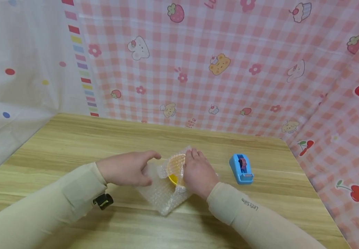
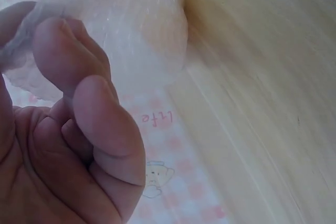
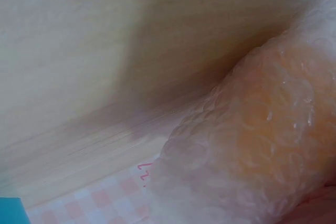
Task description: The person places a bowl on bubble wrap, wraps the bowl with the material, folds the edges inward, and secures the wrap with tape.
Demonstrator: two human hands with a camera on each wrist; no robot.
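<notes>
A sheet of clear bubble wrap lies folded around a round yellow thing with a curved rim, near the table's middle. Most of the yellow thing is covered, so its kind cannot be told. My right hand holds the wrap against its right side, the thumb hidden. To the left, my left hand is at the wrap's edge, thumb and fingers spread wide apart. In the left wrist view the fingers bend loosely beside the wrap. The right wrist view shows the bulging wrap with orange-yellow underneath.
A blue tape dispenser with a small roll stands right of the right hand. The wooden table meets a pink checked curtain at the back and right, and a white dotted one at the left.
</notes>
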